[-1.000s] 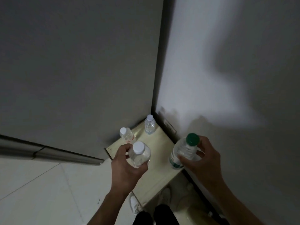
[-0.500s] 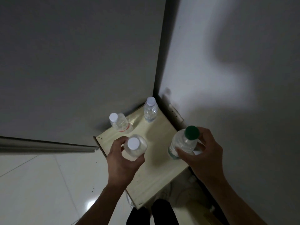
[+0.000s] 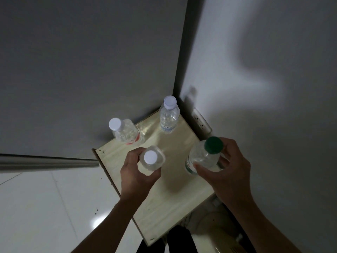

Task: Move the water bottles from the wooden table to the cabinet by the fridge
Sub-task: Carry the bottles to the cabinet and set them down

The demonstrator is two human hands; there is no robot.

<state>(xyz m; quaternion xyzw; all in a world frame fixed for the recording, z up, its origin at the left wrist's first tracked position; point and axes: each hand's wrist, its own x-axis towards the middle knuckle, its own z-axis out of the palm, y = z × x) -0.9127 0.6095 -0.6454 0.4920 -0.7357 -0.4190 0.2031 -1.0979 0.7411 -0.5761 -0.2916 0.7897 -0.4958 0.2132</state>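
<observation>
Dim corner, small pale cabinet top (image 3: pixel 164 207) wedged against fridge side and wall. Left hand (image 3: pixel 135 177) grips white-cap bottle (image 3: pixel 151 160) over left edge; right hand (image 3: pixel 227 172) grips green-cap bottle (image 3: pixel 204 156) near right edge, probably lowering both. Two bottles already stand behind: red-label bottle (image 3: pixel 125 133) at back-left, blue-label bottle (image 3: pixel 169 115) in far corner, leaving front space free.

text: none legible | bottle labels (image 3: pixel 166 127) too blurred and small to read

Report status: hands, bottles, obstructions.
Left hand grips white-capped bottle; right hand grips green-capped bottle. Both above cabinet top. Two bottles already standing; nothing blocking.
</observation>
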